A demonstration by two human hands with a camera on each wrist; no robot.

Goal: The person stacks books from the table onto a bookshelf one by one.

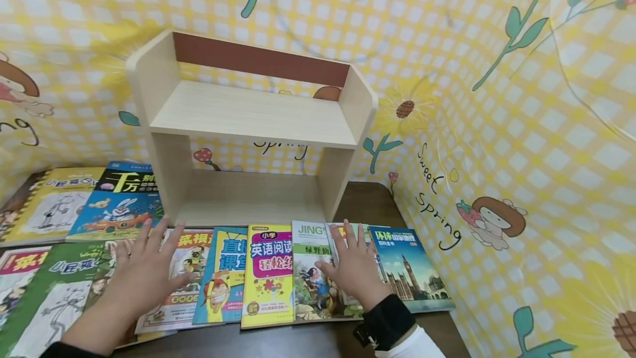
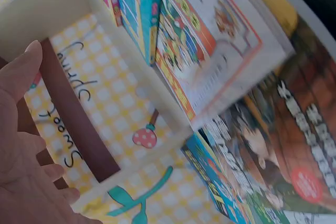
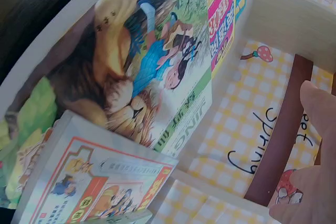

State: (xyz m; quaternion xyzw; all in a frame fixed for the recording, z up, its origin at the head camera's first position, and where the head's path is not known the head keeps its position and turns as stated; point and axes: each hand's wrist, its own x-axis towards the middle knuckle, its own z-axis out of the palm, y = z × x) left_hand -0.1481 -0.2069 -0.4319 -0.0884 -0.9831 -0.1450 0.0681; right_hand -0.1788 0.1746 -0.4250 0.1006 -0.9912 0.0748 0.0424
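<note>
My left hand, fingers spread, is over a white-and-red comic-style book and its left neighbour. My right hand, also spread, is over a green-and-white book and a partly hidden book beside it. Whether either palm touches the covers cannot be told. Between the hands lie a blue book and a yellow-and-pink book. Both wrist views show only part of each hand, the left hand and the right hand, with nothing held.
Behind the row stands a pale wooden two-tier shelf with a brown back rail. A clock-tower book lies far right. At left are a green spiral book, a yellow one and a blue rabbit-cover one. Patterned cloth surrounds the dark table.
</note>
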